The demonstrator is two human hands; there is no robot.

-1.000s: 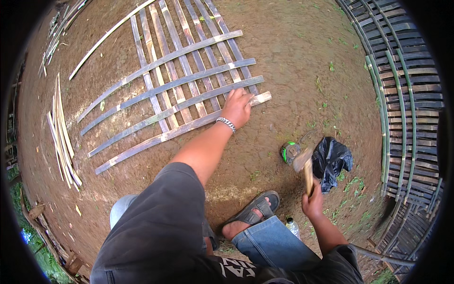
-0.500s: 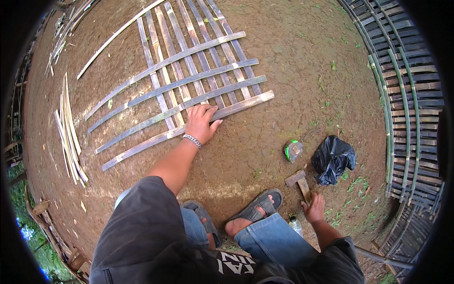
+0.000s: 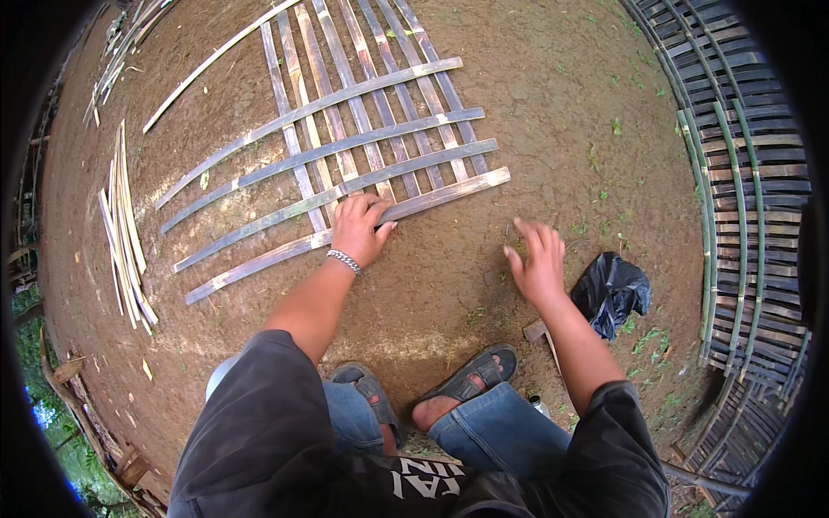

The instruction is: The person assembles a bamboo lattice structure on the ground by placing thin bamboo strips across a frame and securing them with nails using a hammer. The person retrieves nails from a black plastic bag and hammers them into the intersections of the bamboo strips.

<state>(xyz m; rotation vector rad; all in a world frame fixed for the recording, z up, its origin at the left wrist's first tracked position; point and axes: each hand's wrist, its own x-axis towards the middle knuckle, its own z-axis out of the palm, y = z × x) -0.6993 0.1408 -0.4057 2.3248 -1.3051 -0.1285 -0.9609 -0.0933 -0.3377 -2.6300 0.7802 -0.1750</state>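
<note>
A lattice of split bamboo slats lies on the ground ahead of me. My left hand (image 3: pixel 357 231) is closed over the nearest cross slat (image 3: pixel 458 192), thumb on its near side and fingers over its far side. Its wrist wears a chain bracelet (image 3: pixel 344 261). Out to the right, my right hand (image 3: pixel 541 263) is held over the soil with fingers and thumb apart, nothing seen in it. By its fingertips is a small thin nail-like piece (image 3: pixel 507 230). Behind the right forearm, the hammer (image 3: pixel 534 330) lies partly hidden.
A crumpled black plastic bag (image 3: pixel 611 295) lies right of my right forearm. Loose pale bamboo strips (image 3: pixel 127 224) lie at the left. A large slatted bamboo panel (image 3: pixel 749 216) stands along the right. By my knee a bottle (image 3: pixel 539 406) is mostly hidden.
My right hand has let go of the hammer handle and moved up and forward. It now covers where the green-edged tape measure was. My left hand stays on the slat.
</note>
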